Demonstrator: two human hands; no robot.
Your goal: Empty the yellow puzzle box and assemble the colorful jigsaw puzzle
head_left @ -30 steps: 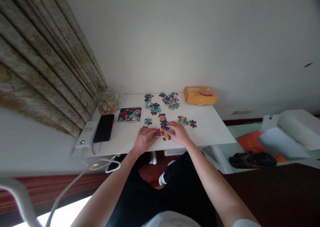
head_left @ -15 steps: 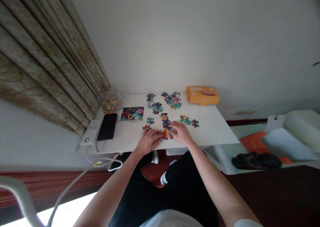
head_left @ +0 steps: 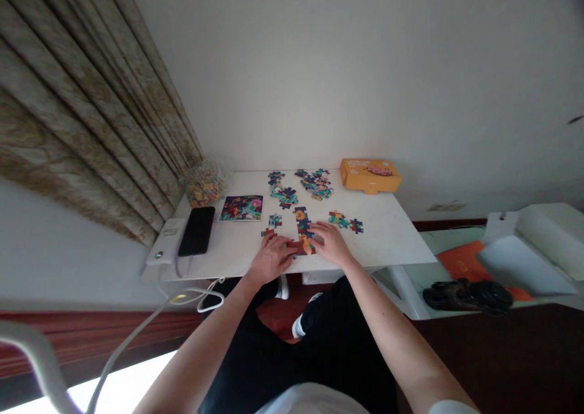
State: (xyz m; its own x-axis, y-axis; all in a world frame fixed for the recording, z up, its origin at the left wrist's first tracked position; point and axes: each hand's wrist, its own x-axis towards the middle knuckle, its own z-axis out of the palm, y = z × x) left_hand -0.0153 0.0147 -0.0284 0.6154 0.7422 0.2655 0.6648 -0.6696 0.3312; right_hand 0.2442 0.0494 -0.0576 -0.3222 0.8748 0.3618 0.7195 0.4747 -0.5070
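Nearest us, a narrow bare band of the worktop [head_left: 387, 243] lies between its front edge and the strip [head_left: 303, 226] of joined puzzle pieces. We see the strip lying flat between the hands, its long axis running away from us, roughly square to that edge, with its orange end toward us and its dark blue end pointing at the wall. The left hand [head_left: 270, 260] has its fingers bent and their tips close together over a red piece [head_left: 295, 244] beside the orange end; we cannot tell whether it pinches or only presses. The right hand [head_left: 331, 243] is loosely spread, thumb and fingers apart, tips at the strip's right side. Right of this hand are a few loose pieces [head_left: 338, 219], then wide bare room up to the right edge. To the left, we find open white surface before the phone [head_left: 197, 231]. Farther off come the card [head_left: 241, 208], two piles, left [head_left: 283, 195] and right [head_left: 316, 184], and the yellow box [head_left: 370, 175] by the back edge.
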